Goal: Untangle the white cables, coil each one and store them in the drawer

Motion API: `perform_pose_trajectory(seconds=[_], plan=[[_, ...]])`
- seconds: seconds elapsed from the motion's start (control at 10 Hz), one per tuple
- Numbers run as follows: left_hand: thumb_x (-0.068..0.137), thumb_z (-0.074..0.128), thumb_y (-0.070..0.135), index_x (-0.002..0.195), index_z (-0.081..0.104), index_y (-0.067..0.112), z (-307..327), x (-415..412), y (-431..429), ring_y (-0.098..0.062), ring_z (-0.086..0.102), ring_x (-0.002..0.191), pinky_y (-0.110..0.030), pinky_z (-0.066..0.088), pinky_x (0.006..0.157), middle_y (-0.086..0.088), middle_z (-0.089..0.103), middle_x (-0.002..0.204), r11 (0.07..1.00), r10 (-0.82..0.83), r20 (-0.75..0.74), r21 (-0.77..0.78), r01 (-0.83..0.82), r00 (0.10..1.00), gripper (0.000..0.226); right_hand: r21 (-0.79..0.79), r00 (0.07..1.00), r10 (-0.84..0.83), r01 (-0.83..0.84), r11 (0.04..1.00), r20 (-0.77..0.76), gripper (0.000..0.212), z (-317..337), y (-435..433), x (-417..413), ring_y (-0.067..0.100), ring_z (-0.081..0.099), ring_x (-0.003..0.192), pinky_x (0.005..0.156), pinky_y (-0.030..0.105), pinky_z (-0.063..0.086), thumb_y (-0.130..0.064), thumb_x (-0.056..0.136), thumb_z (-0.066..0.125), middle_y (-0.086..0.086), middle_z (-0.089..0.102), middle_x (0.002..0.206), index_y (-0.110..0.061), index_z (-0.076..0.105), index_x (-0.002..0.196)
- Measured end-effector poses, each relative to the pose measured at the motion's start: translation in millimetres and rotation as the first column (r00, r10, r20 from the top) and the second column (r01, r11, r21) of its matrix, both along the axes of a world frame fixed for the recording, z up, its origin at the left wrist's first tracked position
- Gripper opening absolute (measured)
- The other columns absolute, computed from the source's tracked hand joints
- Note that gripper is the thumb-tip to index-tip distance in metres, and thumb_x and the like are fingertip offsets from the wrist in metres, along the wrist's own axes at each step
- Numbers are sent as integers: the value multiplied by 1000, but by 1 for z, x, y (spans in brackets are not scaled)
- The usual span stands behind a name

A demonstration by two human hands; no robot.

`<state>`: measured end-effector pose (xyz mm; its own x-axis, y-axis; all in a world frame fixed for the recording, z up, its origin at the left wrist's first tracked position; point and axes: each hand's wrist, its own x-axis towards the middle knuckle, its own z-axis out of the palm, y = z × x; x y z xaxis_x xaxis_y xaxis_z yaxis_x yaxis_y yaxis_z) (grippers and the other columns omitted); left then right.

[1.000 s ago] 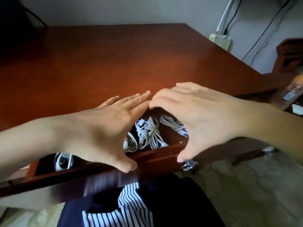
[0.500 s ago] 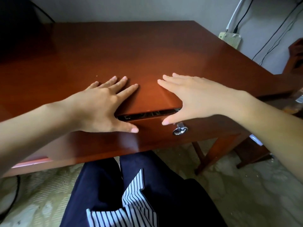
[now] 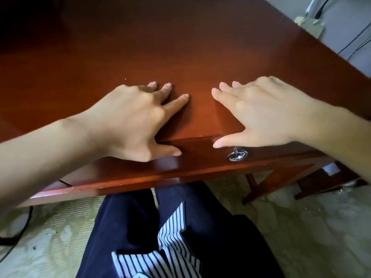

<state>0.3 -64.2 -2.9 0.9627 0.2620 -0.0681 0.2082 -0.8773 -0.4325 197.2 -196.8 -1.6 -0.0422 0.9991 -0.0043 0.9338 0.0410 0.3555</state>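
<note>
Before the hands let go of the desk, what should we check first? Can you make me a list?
1. Drawer pushed in flush under the desk top: ok, only a thin seam shows.
2. White cables all inside: cannot tell, the drawer hides them.
3. No cable pinched in the seam: ok, nothing white pokes out.
4. Left hand and right hand holding nothing: ok, both lie flat and open.
5. Thumbs clear of the seam: ok, they rest on the drawer front.
6. Ring pull hanging free: ok.
</note>
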Motion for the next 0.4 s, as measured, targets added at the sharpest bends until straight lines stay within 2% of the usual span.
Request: perform_pose_trajectory(seconds=[0.1, 0.2, 0.3, 0.4], plan=[[73, 22, 80, 147, 34, 10, 3, 3, -4, -47, 57, 113, -52, 58, 73, -30, 49, 136, 1000, 13, -38, -15, -13, 999, 103, -22, 1000, -3, 2, 1000, -6, 36, 0, -1, 0, 39, 57, 83, 60, 44, 47, -20, 89, 56, 20, 57, 102, -6, 51, 122], [69, 16, 88, 154, 7, 22, 6, 2, -8, -37, 42, 134, -46, 50, 95, -18, 27, 155, 999, 22, 16, -35, -21, 1000, 108, -44, 998, -25, 23, 999, -56, 50, 9, -3, -5, 38, 58, 85, 64, 43, 50, -36, 85, 62, 18, 59, 104, -7, 51, 124], [66, 27, 89, 152, 15, 34, 29, 9, -10, -29, 43, 134, -39, 42, 101, -3, 31, 155, 976, 118, -74, -172, -130, 990, 103, -100, 992, -107, 100, 990, -68, 59, 23, 1, -11, 32, 62, 90, 69, 38, 52, -53, 79, 65, 10, 62, 106, -16, 54, 124], [71, 24, 84, 144, 35, 37, 49, 12, 1, -25, 50, 125, -35, 40, 99, 0, 53, 138, 950, 177, -69, -248, -189, 982, 88, -31, 976, -90, 86, 996, -200, 48, 37, 5, -14, 27, 61, 105, 84, 43, 52, -54, 92, 48, 3, 63, 118, -26, 52, 131]])
